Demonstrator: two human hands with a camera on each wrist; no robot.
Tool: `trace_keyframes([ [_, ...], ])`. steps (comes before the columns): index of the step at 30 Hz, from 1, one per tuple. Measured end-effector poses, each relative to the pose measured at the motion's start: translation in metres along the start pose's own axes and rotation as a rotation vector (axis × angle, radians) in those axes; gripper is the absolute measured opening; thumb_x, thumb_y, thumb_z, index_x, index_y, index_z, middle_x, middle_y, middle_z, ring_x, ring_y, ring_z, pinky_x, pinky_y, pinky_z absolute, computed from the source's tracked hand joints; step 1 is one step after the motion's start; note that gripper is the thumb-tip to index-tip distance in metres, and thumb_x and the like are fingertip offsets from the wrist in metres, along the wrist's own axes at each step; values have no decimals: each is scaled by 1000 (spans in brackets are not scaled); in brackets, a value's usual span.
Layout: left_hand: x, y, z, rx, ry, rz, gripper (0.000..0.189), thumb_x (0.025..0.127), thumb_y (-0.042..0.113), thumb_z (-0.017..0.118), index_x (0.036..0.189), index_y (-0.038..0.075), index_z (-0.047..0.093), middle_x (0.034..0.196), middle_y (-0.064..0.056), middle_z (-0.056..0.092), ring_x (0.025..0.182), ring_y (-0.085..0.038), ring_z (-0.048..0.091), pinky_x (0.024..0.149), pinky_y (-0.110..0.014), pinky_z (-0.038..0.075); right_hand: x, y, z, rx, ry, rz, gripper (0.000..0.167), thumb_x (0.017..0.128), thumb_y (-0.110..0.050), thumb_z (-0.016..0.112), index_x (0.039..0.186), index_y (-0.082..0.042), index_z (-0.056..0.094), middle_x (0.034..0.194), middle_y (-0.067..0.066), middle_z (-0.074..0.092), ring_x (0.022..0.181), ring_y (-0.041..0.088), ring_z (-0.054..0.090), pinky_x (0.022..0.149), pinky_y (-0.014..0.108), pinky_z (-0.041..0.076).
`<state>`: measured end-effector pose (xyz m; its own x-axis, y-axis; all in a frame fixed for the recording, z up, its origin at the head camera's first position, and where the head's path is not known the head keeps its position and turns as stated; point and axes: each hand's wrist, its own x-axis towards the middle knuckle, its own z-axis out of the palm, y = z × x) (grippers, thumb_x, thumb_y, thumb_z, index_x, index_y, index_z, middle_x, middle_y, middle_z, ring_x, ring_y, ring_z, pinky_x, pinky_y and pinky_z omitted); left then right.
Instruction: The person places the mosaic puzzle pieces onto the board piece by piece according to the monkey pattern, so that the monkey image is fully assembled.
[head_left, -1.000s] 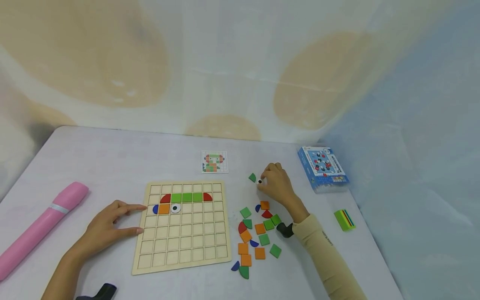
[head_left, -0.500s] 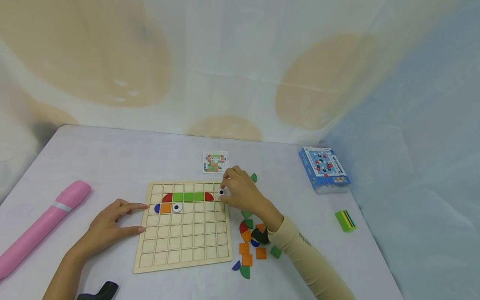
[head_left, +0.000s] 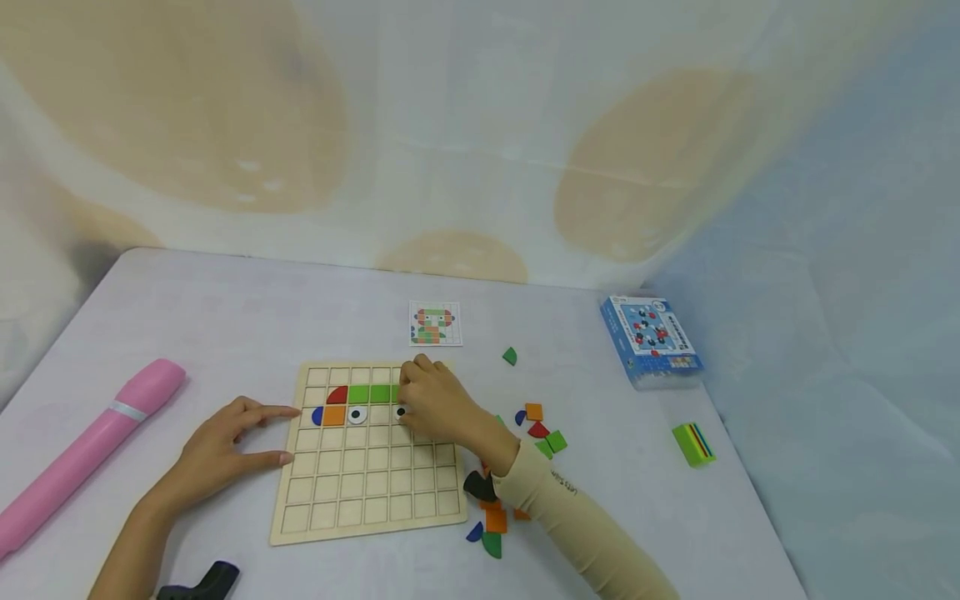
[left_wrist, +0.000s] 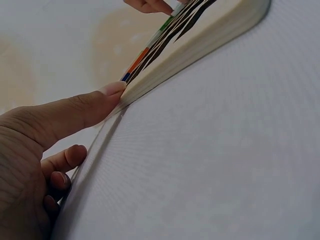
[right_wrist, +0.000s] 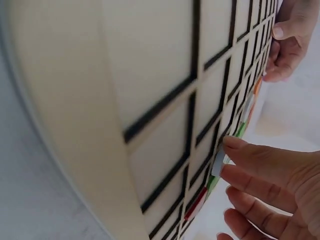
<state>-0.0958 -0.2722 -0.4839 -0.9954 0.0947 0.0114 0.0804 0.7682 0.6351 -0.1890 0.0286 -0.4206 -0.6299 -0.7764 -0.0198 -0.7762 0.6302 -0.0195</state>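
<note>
My right hand point(head_left: 438, 404) pinches a round white eye piece point(head_left: 401, 412) with a black dot between thumb and index finger, right at the surface of the wooden grid board point(head_left: 367, 533). In the right wrist view the piece point(right_wrist: 219, 162) stands on edge, tilted. My left hand point(head_left: 217, 446) touches the board's left edge with its thumb and index finger. On the board lie a red quarter circle point(head_left: 339, 395), green squares point(head_left: 359, 393), a blue half circle point(head_left: 317, 416), an orange square point(head_left: 334, 415) and another eye piece point(head_left: 357, 414). The right hand hides the green row's right end.
Loose coloured pieces, such as an orange square point(head_left: 496, 521), lie right of the board, partly under the right forearm. A pattern card point(head_left: 435, 323) lies behind it. Farther right are a blue box point(head_left: 651, 337) and a green block point(head_left: 693, 444); at left, a pink roll point(head_left: 97, 450).
My right hand has carried the eye piece leftward from the table beside the green quarter circle, over the board's right edge, down to the second filled row. The left hand stays at the edge.
</note>
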Motion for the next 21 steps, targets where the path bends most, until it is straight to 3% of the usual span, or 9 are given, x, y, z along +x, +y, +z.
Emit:
trace_keyframes([
  [11, 1, -1, 1, 7, 7, 12, 61, 72, 46, 86, 126, 26, 68, 100, 0, 55, 90, -15, 45, 72, -31, 35, 2, 2, 8, 46, 23, 6, 19, 83, -38, 80, 89, -20, 79, 102, -7, 62, 95, 12, 49, 80, 24, 39],
  [21, 0, -1, 0, 10, 7, 9, 61, 72, 46, 86, 126, 25, 68, 101, -2, 56, 89, -16, 44, 71, -30, 33, -5, 6, 3, 69, 86, 18, 24, 86, -40, 76, 101, -21, 78, 104, -5, 62, 95, 12, 49, 81, 25, 41],
])
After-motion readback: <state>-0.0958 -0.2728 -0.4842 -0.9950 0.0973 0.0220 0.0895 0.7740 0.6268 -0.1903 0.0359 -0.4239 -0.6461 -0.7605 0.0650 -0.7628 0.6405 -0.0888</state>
